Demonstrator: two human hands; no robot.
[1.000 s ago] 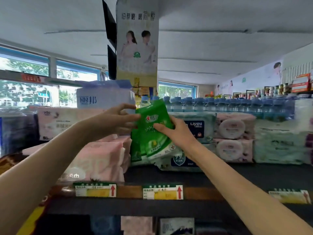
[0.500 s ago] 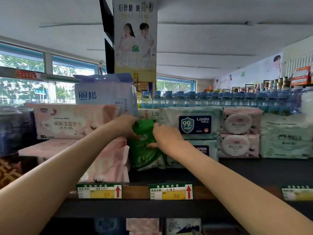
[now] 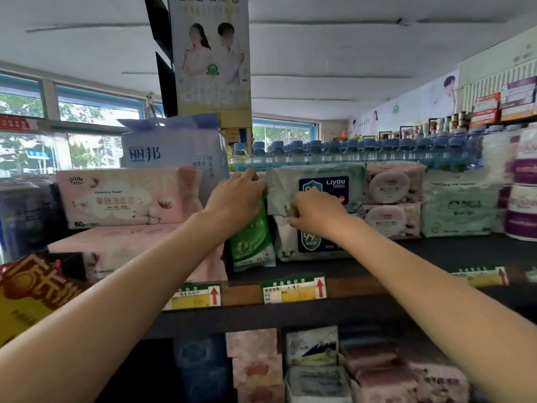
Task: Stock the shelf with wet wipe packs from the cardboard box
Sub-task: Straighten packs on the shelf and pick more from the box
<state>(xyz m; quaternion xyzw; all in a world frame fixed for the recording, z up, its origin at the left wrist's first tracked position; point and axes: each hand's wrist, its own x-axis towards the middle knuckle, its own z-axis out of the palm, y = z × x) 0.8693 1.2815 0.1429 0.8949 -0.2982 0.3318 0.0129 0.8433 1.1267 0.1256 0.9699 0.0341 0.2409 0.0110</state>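
1. The green wet wipe pack (image 3: 252, 239) stands upright on the dark shelf (image 3: 436, 254), between pink tissue packs (image 3: 130, 251) and stacked Liyou wipe packs (image 3: 316, 181).
2. The left hand (image 3: 235, 199) grips its top edge.
3. The right hand (image 3: 316, 212) rests against the Liyou packs, fingers curled; what they hold, I cannot tell.

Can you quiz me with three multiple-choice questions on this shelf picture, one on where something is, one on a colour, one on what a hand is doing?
1. Where does the green pack stand?
A. Between the pink packs and the white packs
B. On top of the water bottles
C. On the lower shelf

2. What colour are the arrows on the price tags?
A. Blue
B. Red
C. Black

3. What is the left hand doing?
A. Hanging idle
B. Lifting a bottle
C. Holding the green pack's top

Answers: 1 A, the pack stands upright in that gap. 2 B, both arrows show red. 3 C, its fingers curl over the pack's top edge.
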